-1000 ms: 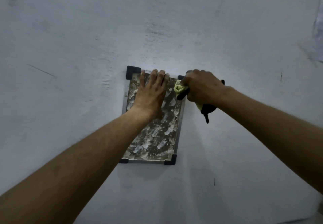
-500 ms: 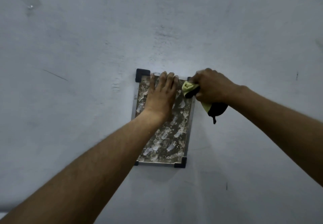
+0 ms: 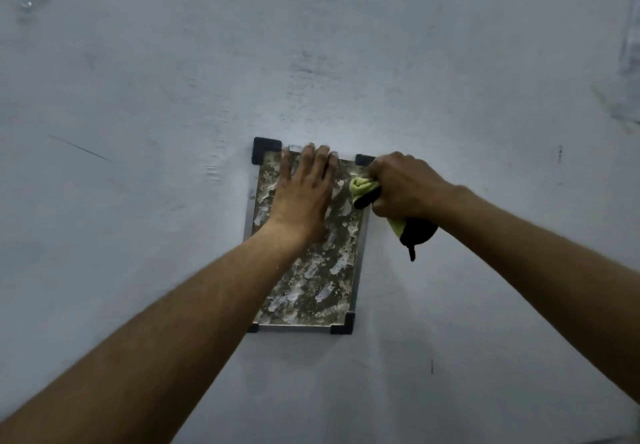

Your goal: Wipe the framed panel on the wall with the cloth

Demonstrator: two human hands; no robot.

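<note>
Fingers of right hand (image 3: 407, 185) grip cloth (image 3: 362, 189) at panel (image 3: 311, 291); left hand (image 3: 303, 197) presses it, fingers straight.

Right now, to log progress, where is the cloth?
Head view: the cloth is bunched in the right hand at the upper right edge of the framed panel, right of the left hand.

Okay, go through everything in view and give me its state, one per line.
framed panel: mounted on the wall, surface blotched with whitish patches.
cloth: bunched, held at the panel's upper right edge.
left hand: flat, fingers straight, pressing the panel's top.
right hand: gripping the cloth.
</note>
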